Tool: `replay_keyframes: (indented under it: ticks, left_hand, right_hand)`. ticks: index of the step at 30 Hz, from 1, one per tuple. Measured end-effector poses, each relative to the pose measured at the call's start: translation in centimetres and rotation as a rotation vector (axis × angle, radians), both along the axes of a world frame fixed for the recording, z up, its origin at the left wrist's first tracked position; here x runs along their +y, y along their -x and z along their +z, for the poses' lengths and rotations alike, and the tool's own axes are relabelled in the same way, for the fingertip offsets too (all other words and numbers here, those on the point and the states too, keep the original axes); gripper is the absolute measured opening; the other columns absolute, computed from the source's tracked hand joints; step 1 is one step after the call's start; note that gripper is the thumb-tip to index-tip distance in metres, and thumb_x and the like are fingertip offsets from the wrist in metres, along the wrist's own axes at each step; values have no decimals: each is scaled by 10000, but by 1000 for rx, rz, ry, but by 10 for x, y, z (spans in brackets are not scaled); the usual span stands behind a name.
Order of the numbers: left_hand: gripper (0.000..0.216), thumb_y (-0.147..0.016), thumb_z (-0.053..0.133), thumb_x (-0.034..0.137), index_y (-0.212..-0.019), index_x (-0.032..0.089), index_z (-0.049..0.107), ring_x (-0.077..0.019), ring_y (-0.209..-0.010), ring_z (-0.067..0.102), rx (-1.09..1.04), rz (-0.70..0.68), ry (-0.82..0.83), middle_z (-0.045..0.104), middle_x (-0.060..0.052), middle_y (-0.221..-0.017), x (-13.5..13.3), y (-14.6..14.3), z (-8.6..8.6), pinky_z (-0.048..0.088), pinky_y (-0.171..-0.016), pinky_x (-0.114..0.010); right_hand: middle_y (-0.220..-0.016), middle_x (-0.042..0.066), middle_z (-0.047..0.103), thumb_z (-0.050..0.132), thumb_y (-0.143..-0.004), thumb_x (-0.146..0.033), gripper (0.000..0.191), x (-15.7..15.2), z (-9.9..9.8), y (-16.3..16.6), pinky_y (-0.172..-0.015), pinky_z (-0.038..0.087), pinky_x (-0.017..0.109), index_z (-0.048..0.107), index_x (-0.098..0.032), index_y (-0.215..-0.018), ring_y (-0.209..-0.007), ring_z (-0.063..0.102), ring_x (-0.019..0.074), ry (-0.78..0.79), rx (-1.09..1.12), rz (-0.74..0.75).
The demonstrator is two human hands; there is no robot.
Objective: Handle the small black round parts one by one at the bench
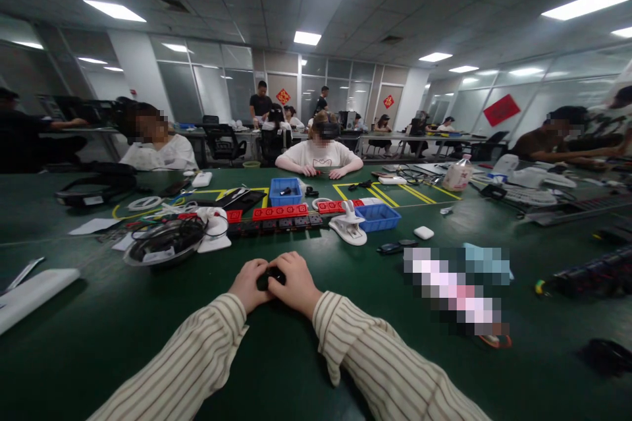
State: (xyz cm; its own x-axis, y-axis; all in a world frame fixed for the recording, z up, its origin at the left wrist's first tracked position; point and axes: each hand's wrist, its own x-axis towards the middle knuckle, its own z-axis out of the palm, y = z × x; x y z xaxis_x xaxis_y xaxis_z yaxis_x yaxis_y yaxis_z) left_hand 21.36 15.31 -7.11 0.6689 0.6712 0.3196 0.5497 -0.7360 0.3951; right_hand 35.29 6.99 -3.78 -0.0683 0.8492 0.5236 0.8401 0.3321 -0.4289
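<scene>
Both of my hands meet over the green tabletop (276, 368), low and close to its surface. Between them is a small, dark, rounded object (265, 279), mostly covered by fingers, so its exact kind does not show. My left hand (248, 286) curls its fingers round the left side of it. From the right, my right hand (296, 281) wraps over it, the thumb lying across the front. Beyond the hands runs a row of black sockets or blocks (276, 224) beside red strips (280, 211).
A metal bowl (135, 255) with cables stands left of my hands. A white clip-on stand (349, 228), a blue bin (380, 217) and a white case (423, 232) lie ahead and right. Another blue bin (286, 190) sits farther back. A person (320, 156) works across the table.
</scene>
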Motion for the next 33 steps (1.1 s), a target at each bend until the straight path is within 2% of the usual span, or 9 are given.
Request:
replay_keyframes:
  ticks: [6,9,12,14,17,20,26,29,33]
  left_hand:
    - [430,-562,635,269,-985,201,590,-269,-1068,489,6,2,-14,553,-66,-1075,0,1,-1,387,-962,-377]
    - [507,-565,634,287,-1054,181,555,-278,-1127,445,20,57,-28,503,-94,-1155,-4,0,2,346,-998,-381]
    - [578,-572,638,307,-1124,199,507,-283,-1157,415,44,136,-23,466,-98,-1206,-13,-2,6,300,-1017,-421]
    - [578,-574,645,326,-1124,213,506,-295,-1157,414,66,193,-4,472,-98,-1199,-19,-3,7,255,-1024,-477]
    - [468,-587,642,353,-1022,198,570,-323,-1107,455,98,268,36,523,-110,-1109,-25,-6,9,190,-1008,-570]
    - [380,-592,635,324,-945,187,605,-314,-1057,490,109,280,59,557,-102,-1043,-28,-8,12,193,-999,-573]
    - [358,-616,617,293,-968,229,614,-241,-1067,494,104,146,81,574,-58,-1087,-26,-8,17,341,-965,-371]
    - [437,-617,617,304,-1049,246,587,-247,-1124,464,116,120,111,561,-54,-1155,-27,-7,17,275,-1022,-400]
    - [561,-606,621,321,-1153,241,524,-268,-1195,404,121,146,141,513,-73,-1241,-32,-8,20,161,-1061,-497]
  right_hand:
    - [-1022,-10,618,537,-748,-154,268,-10,6,1,-888,329,324,603,-241,-993,-967,487,173,-53,-47,99]
    - [-1084,9,593,562,-777,-261,291,-13,7,2,-908,323,334,562,-235,-1067,-1002,478,187,-84,-28,54]
    - [-1079,55,567,609,-746,-359,428,-13,4,4,-886,341,346,502,-187,-1122,-992,480,204,-88,10,-48]
    - [-1015,70,564,616,-733,-385,420,-10,1,5,-832,364,351,505,-164,-1072,-940,489,212,-75,30,-115]
    - [-868,53,556,612,-729,-395,288,-6,-2,6,-735,379,338,530,-169,-887,-824,492,207,-53,45,-181]
    - [-807,36,544,612,-723,-358,211,-2,-4,8,-703,368,322,525,-179,-794,-785,481,198,-43,76,-214]
    - [-815,15,576,530,-699,-131,108,-4,-1,10,-762,354,308,551,-184,-790,-819,486,172,-88,100,-37]
    - [-796,-4,592,505,-702,-101,136,-7,3,11,-804,345,304,559,-193,-787,-830,489,159,-102,91,17]
    - [-937,38,586,556,-737,-221,247,-7,1,10,-850,346,340,538,-182,-981,-909,485,192,-178,149,11]
